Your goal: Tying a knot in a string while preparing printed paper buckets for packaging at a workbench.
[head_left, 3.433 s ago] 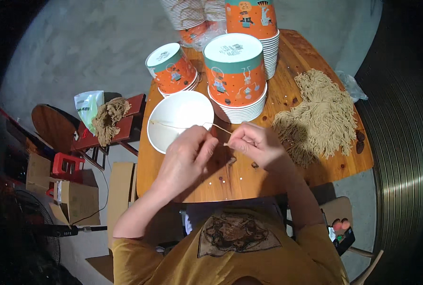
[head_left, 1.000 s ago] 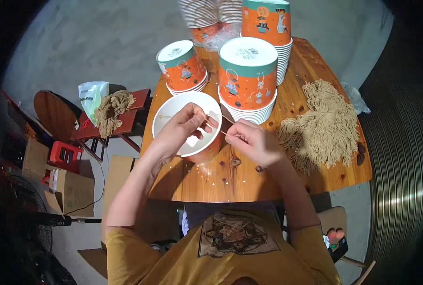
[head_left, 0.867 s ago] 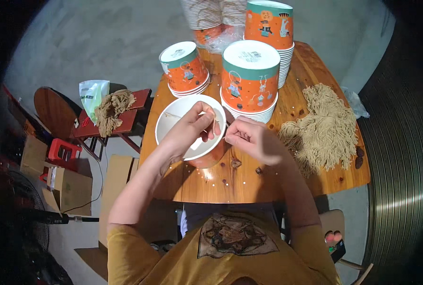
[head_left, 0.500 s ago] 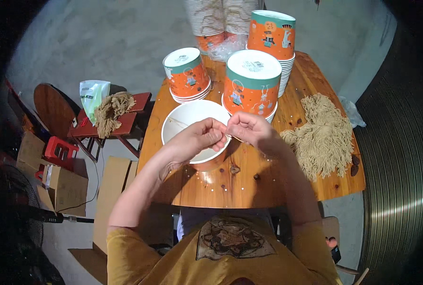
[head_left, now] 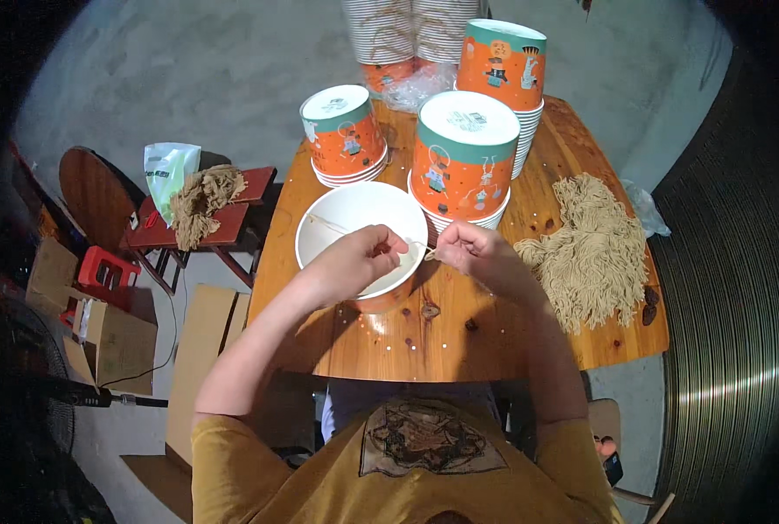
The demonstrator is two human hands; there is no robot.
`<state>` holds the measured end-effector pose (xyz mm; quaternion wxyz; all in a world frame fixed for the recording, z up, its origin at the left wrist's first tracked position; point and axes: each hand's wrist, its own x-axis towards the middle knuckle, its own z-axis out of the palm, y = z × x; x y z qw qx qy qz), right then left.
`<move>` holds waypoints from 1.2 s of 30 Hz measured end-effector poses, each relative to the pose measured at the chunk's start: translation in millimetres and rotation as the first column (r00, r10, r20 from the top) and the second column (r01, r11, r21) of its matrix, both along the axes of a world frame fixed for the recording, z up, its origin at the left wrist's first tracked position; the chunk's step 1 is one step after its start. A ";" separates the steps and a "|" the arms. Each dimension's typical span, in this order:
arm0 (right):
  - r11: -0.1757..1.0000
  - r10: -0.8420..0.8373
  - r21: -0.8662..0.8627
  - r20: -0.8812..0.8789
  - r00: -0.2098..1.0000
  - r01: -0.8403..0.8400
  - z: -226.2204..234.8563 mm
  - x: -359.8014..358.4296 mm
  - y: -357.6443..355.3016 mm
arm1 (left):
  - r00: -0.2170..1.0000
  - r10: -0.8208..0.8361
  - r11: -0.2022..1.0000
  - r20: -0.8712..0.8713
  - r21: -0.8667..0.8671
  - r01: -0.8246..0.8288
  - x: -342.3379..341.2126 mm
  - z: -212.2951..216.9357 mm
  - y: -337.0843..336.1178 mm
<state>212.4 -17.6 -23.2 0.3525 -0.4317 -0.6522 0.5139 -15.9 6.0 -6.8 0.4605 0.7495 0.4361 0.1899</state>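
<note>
A white-lined paper bucket [head_left: 367, 203] stands mouth up in front of me, its orange outside showing below the rim. A thin pale cord [head_left: 326, 224] crosses its mouth from the far left rim. Over the near right of the opening, my left hand [head_left: 359, 259] is pinched closed; the cord seems to run to its fingertips, but what sits between them is partly hidden. Just outside the right rim, my right hand [head_left: 484, 258] pinches a short length of cord in a small loop beside the rim.
Upside-down stacks of orange and green buckets [head_left: 466, 157], [head_left: 341, 135] stand behind. A heap of tan cords [head_left: 595, 253] lies at the table's right. More cords [head_left: 204, 205] and a plastic bag [head_left: 169, 175] sit on a red bench at left. Cardboard boxes [head_left: 120, 349] lie on the floor.
My hands have come apart, the right one shifting slightly right and the left a little left. A loop of cord now shows between them at the bucket's rim.
</note>
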 end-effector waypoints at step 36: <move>1.000 0.002 0.025 -0.038 0.999 -0.001 -3.8 -3.5 -1.1 | 0.950 0.050 0.969 0.309 -0.245 0.029 17.8 -5.1 5.3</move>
